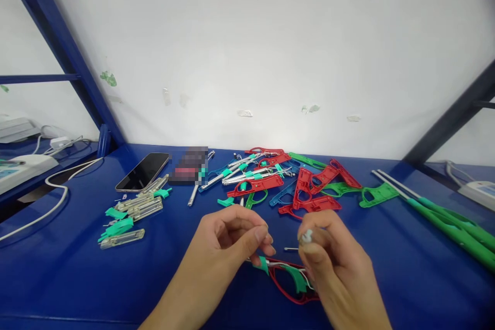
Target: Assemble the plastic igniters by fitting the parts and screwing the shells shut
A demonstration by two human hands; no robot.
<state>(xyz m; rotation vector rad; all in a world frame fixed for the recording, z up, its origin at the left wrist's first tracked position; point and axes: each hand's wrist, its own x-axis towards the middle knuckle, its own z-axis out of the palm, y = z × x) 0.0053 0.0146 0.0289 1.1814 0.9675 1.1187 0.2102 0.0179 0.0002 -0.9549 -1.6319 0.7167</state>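
My right hand (338,263) pinches a small pale plastic piece (307,236) between thumb and index finger, held above the table. My left hand (234,237) has its fingers curled and the thumb against them; whatever may be inside is hidden. Below both hands lies a red lighter handle shell (288,296), with a green trigger piece (298,279) and white wires (280,263) inside. Another green part (261,265) sits at its left end, close under my left fingertips. Part of the shell is covered by my right hand. A thin metal rod (291,249) lies just behind it.
Red half shells (327,180), green shells (379,195) and metal tubes with wires (247,176) are heaped behind my hands. Clear fuel tanks (122,238), green triggers (118,229) and a phone (143,171) lie left. Long green lighters (444,221) lie right.
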